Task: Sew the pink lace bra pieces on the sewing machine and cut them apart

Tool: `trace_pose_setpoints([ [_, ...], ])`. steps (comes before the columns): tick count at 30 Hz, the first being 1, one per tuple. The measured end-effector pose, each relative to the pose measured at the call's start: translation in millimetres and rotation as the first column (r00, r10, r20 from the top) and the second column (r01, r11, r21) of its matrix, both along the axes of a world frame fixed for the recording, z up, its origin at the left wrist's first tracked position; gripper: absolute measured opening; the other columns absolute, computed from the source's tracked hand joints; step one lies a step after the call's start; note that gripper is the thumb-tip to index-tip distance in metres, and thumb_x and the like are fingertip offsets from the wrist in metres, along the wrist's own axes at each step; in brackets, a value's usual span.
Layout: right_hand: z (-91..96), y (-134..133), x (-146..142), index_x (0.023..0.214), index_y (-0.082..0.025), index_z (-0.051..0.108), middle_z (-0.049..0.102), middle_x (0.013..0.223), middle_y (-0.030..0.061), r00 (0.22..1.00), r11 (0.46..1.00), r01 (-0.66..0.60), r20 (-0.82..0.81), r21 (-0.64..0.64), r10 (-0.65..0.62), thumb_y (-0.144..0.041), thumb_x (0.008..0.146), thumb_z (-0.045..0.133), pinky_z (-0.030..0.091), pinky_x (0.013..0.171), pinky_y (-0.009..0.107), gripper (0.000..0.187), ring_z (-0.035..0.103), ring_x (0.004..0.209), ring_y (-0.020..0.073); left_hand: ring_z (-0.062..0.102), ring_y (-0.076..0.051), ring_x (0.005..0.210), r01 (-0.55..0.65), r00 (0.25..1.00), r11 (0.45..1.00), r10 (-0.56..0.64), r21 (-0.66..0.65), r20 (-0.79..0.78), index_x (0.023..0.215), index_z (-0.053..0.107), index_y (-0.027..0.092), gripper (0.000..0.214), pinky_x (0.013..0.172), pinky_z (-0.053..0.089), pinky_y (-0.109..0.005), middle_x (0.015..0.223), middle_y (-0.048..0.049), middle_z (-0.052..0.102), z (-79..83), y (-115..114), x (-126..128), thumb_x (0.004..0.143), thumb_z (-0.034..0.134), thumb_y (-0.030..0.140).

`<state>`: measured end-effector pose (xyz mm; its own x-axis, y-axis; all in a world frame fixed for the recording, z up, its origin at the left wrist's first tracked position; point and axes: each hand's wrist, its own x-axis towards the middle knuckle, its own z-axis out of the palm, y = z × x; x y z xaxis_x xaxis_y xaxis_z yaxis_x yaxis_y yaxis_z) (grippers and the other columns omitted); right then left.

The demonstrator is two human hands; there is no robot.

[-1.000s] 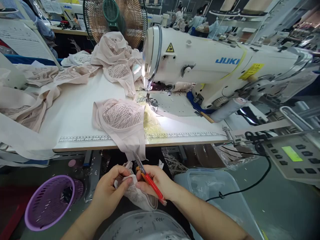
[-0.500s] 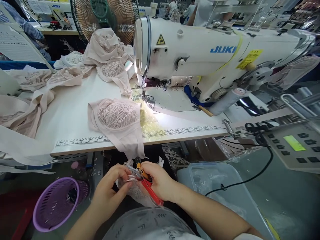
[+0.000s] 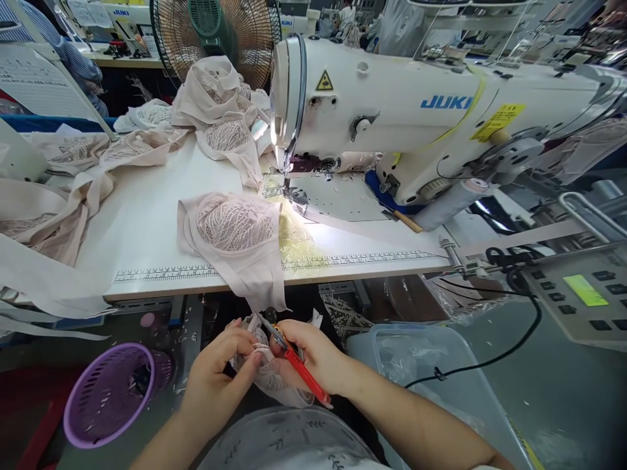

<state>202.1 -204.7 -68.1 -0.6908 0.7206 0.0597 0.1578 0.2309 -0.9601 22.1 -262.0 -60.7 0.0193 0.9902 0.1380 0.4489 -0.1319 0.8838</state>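
Note:
Over my lap, my left hand point(image 3: 226, 367) pinches the edge of a pale pink lace bra point(image 3: 275, 380) between thumb and fingers. In my right hand point(image 3: 313, 356) are red-handled scissors point(image 3: 304, 372), their blades pointing up and to the left beside the fabric. The fingers hide part of the scissors, so I cannot tell whether the blades touch the cloth. Another part of a lace bra, a cup point(image 3: 235, 225), lies on the table just beyond, its lower band hanging over the front edge toward my hands.
A white sewing machine point(image 3: 372, 98) stands on the table point(image 3: 147, 209). More lace bras point(image 3: 215, 98) are heaped by a fan point(image 3: 255, 39) and at the left. Below are a purple basket point(image 3: 88, 398) and a clear plastic bin point(image 3: 441, 346). A control panel point(image 3: 582, 297) juts in at right.
My right hand has turned the scissors so the blades point more up and left. The fabric in my left hand has shifted slightly. The view has moved a little.

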Motion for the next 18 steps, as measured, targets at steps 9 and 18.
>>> trace_pose_setpoints([
  [9,-0.7,1.4,-0.4,0.063,-0.021,0.033,0.042,0.066,-0.0036,1.000,0.999,-0.004,-0.014,-0.043,0.004,-0.017,0.065,0.055,0.036,0.057,0.025,0.023,0.041,0.061,0.0115,0.064,-0.015,0.076,-0.038,0.978,0.992,0.062,-0.124,0.197,0.072,0.053,0.022,0.010,0.078,0.054,-0.029,0.077,-0.0003,0.066,-5.0,-4.9,2.1,0.079,0.061,0.023],
  [18,-4.2,-0.2,-2.3,0.071,-0.019,0.045,0.045,0.067,-0.0046,0.995,0.962,-0.010,-0.100,-0.274,-0.018,-0.035,0.074,0.068,0.037,0.051,0.022,0.028,0.040,0.056,0.0087,0.062,-0.015,0.071,-0.004,0.956,0.981,0.061,-0.194,0.288,0.068,0.053,0.020,0.016,0.066,0.054,-0.025,0.074,-0.0017,0.064,-1.9,-3.4,1.8,0.078,0.063,0.026],
])
